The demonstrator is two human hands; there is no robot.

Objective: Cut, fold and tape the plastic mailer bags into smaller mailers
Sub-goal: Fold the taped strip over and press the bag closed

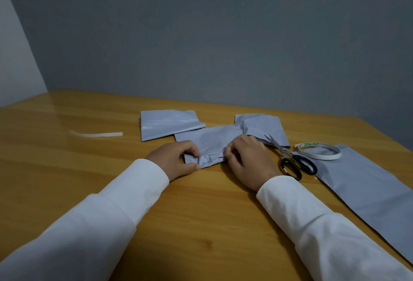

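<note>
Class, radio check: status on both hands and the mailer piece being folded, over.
Left hand and right hand each have a grip on the near edge of the grey mailer piece, pinching it. Fold crumpled, untaped. Scissors and tape roll lie right, nothing blocking.

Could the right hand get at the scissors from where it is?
Probably yes: the right hand grips the mailer piece, and the scissors lie just beside it on the table, nothing between.

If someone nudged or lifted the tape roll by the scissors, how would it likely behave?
The tape roll is a thin flat ring lying on its side, half on a grey bag, so it would probably slide rather than roll. It looks light and should lift easily. Set on edge, it would likely roll away.
</note>
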